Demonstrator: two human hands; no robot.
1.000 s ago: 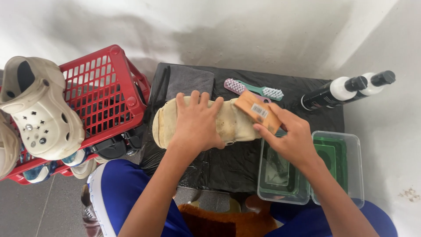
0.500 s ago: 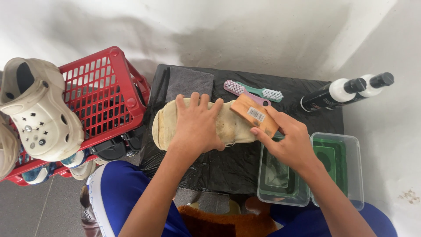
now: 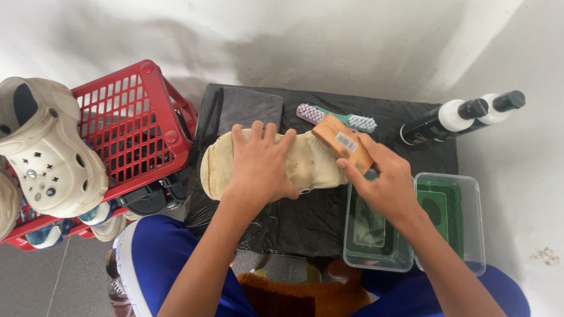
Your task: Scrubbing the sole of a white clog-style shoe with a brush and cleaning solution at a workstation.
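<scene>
Left hand (image 3: 261, 167) pressed flat, fingers spread, on the upturned sole of a cream clog (image 3: 305, 167) lying across the black-covered table (image 3: 305, 220); right hand (image 3: 385, 182) clamped on a wooden brush (image 3: 341, 142), bristles on the clog's heel end; green-tinted tubs (image 3: 464, 235) just beside the right wrist; red basket (image 3: 132, 126) at left; two bottles (image 3: 452, 117) at right.

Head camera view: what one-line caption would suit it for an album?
Left hand pins a cream shoe sole-up while right hand holds a wooden brush on it.
</scene>
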